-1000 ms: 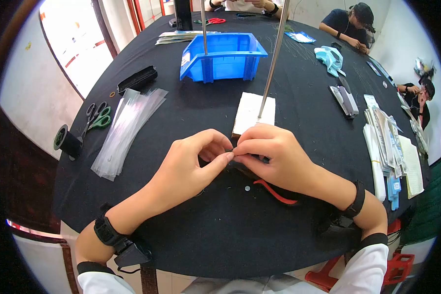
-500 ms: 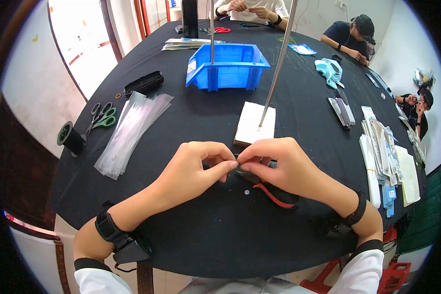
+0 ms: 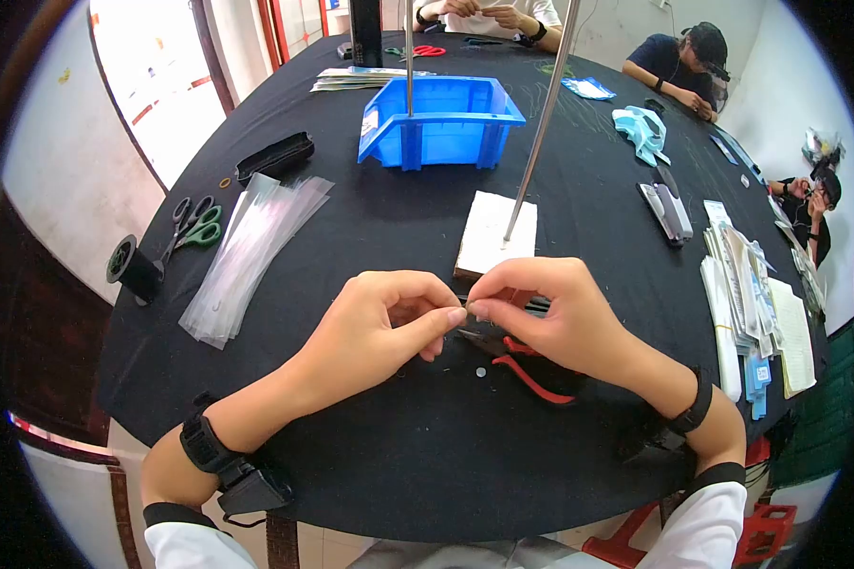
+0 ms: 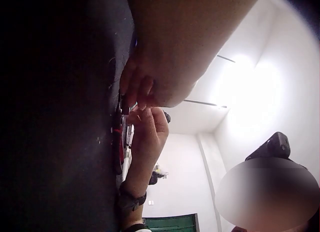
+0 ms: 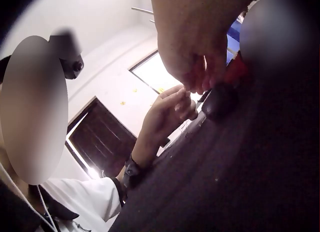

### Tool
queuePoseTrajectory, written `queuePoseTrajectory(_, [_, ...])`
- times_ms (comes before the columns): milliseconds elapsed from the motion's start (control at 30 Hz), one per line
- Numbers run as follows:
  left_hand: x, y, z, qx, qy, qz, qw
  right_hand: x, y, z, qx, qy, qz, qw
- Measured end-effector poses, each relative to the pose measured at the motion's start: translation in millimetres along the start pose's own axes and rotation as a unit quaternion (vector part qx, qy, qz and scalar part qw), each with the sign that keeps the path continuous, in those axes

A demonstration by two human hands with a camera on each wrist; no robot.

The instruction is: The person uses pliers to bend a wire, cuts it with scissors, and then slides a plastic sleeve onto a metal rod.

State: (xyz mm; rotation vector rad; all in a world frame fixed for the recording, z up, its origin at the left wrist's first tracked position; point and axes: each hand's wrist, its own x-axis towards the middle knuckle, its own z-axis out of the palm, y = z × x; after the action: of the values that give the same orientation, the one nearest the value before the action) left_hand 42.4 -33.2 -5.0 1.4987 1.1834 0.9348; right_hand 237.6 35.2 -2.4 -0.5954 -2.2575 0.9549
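In the head view my left hand (image 3: 375, 327) and right hand (image 3: 565, 308) meet fingertip to fingertip over the near part of the table. Each hand pinches, thumb against index finger, at a tiny thing (image 3: 470, 307) between them; I cannot tell its kind. Pliers with red handles (image 3: 533, 381) lie on the cloth just below the right hand, partly hidden by it. A small clear round disc (image 3: 481, 373) lies near the handles. Just beyond the fingers stands a white block (image 3: 491, 228) with a metal rod (image 3: 538, 133) rising from it.
A blue bin (image 3: 446, 142) stands farther back. Clear plastic sleeves (image 3: 256, 256), scissors (image 3: 199, 228) and a dark spool (image 3: 135, 272) lie left. At right are a stapler (image 3: 667, 211), paper packets (image 3: 738, 284) and a pale blue mask (image 3: 641, 133). Other people sit around the far edge.
The fingertips have stayed together, with the right hand shifting slightly right and its fingers rounding more. More of the pliers shows beneath it. The head view has tilted a little.
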Motion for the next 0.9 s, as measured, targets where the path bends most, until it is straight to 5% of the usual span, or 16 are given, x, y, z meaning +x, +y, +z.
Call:
queuePoseTrajectory(233, [0.7,1.7,-2.0,0.023,-0.035,0.098,0.994,2.8,-14.6,-8.9,0.028,0.118,-0.055,0.991])
queuePoseTrajectory(467, [-6.2,15.6,-5.1,-0.226,-0.190,0.033,0.955,3.7,-13.4,-10.1,-0.070,0.101,-0.111,0.986])
queuePoseTrajectory(600, [-4.8,13.1,-4.6,-0.441,-0.168,0.032,0.881,1.3,-9.8,-5.7,-0.132,0.049,-0.151,0.978])
queuePoseTrajectory(700, [-6.3,24.6,1.4,-0.445,0.018,0.004,0.895,-2.6,-8.6,0.8,-0.167,0.001,-0.181,0.969])
queuePoseTrajectory(900, [-0.2,7.7,5.9,-0.327,-0.010,0.076,0.942,-10.7,-19.0,11.2,-0.214,-0.082,-0.221,0.948])
